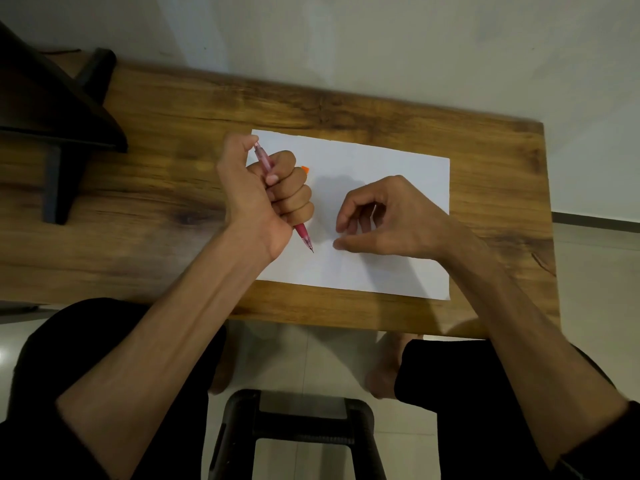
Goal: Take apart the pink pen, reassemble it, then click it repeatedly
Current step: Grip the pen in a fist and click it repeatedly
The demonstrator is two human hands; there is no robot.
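A pale plastered wall [381,46] runs along the far side of the scene, and pale glossy floor tiles [311,362] show below and to the right of the furniture. Against the wall stands the brown wood-grain bench [156,188], its near edge facing the seated person, whose black-clad legs [114,341] and bare feet show beneath it. At the far left of the bench sits a dark angular stand [55,109] with a black upright leg. Between the person's knees a black metal stool frame [298,420] rests on the tiles. A white rectangular sheet of paper [391,161] lies flat on the bench, right of centre, and both hands are over it. The left hand [266,195] is clenched in a fist round the translucent pink plastic pen [304,236], which stands tilted, its dark writing tip pointing down toward the paper near the person and its button end rising out of the top of the fist, where the thumb is pressed on it. The pen looks fully assembled. The right hand [391,220] hovers just beside the left over the middle of the paper, fingers loosely curled and thumb stretched toward the pen tip, holding nothing. A small orange object [305,169] peeks out from behind the left knuckles on the paper; too little of it shows to say what it is.
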